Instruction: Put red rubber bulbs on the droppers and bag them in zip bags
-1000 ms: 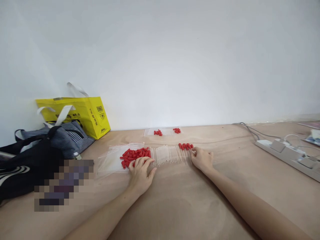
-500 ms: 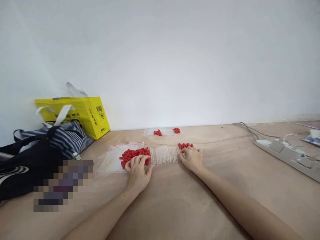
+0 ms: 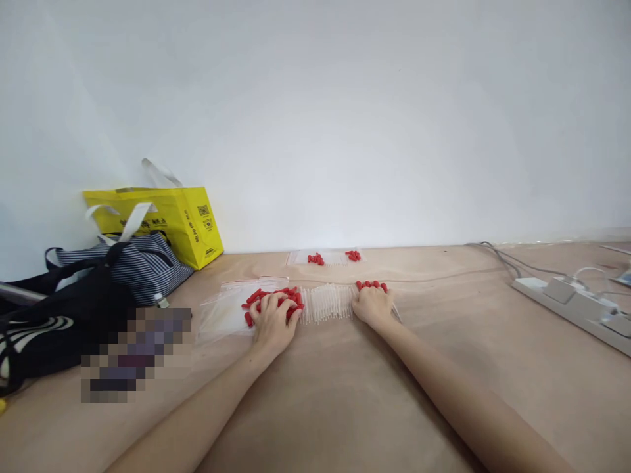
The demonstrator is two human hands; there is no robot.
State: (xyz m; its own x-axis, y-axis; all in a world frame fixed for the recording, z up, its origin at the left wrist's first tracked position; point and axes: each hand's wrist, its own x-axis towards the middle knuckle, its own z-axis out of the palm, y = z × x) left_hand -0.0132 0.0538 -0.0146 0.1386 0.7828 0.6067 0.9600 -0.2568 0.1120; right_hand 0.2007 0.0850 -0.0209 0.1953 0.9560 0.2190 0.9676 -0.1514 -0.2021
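Note:
My left hand [image 3: 273, 323] rests on a pile of small red pieces [image 3: 256, 299], its fingers bent and spread over them. Beneath the pile's left side lie clear plastic bags [image 3: 221, 309]. A row of thin whitish sticks [image 3: 326, 303] stretches between my two hands. At the row's right end is my right hand [image 3: 373, 305], its fingers curled under against a few red pieces [image 3: 373, 285]; thin pale sticks show at its right side. Whatever its fingertips hold is hidden.
Farther back lies another clear bag [image 3: 298, 257] with two red clusters. Yellow, striped and black bags [image 3: 158, 217] stand at the left, near a blurred-out patch. A white power strip [image 3: 582, 305] with plugs and cables sits at the right.
My right hand's fingers have curled in more, and thin sticks now show beside it. My left hand stays on the red pile. The whole view has shifted slightly.

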